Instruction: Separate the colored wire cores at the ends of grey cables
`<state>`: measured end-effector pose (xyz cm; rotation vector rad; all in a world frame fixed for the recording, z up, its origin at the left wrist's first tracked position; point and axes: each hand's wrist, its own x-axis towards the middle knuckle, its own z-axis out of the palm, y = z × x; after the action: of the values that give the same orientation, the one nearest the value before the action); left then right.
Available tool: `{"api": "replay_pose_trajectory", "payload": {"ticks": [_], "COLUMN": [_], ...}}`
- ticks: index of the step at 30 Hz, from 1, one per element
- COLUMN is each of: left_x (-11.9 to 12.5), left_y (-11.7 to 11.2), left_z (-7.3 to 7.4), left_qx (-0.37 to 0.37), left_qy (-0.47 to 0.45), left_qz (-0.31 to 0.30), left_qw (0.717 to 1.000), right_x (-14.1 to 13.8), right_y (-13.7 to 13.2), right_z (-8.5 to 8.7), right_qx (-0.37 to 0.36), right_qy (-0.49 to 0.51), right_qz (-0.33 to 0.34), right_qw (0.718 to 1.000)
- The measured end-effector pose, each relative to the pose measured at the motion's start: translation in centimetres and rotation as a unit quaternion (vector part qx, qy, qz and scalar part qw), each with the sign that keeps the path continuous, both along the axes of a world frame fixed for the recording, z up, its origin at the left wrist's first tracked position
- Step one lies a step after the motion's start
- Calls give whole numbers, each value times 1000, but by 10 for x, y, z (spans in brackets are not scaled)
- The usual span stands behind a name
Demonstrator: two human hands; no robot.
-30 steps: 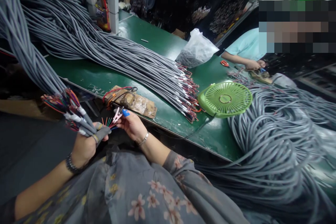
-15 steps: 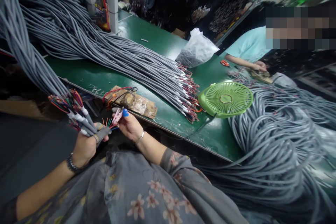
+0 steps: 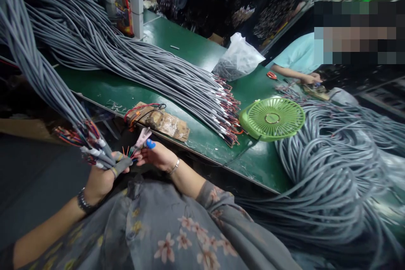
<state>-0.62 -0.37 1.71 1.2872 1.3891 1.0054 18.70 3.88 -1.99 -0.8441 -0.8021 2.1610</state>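
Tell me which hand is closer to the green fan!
Right. The right hand is between the green fan and the left hand, which is farther away, holding grey cables.

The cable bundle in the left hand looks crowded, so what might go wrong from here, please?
The thin coloured wires fan out close to the pink clip-like piece in the right hand, so one might snag or bend.
Several ends of the cable bundle crowd together at the left hand, so their wires could tangle.

The head camera looks forward and down, near the left hand (image 3: 101,178) and right hand (image 3: 160,156).
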Motion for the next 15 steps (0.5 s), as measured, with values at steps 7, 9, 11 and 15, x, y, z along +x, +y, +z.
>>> {"api": "replay_pose_trajectory", "payload": {"ticks": [7, 9, 11, 15], "left_x": [-4, -2, -1, -1], "left_y": [0, 2, 4, 4], "left_z": [-4, -6, -7, -3], "left_qx": [-6, -22, -33, -26], "left_qy": [39, 45, 50, 24], "left_qz": [-65, -90, -105, -92], "left_qw": [997, 995, 993, 995], "right_x": [-12, -16, -19, -14], "right_y": [-13, -17, -21, -25], "right_z": [8, 8, 7, 4], "right_qx": [66, 94, 124, 154], "right_qy": [-88, -101, -119, -122], "right_qz": [-57, -58, -55, -65], "right_qw": [992, 989, 984, 978]}}
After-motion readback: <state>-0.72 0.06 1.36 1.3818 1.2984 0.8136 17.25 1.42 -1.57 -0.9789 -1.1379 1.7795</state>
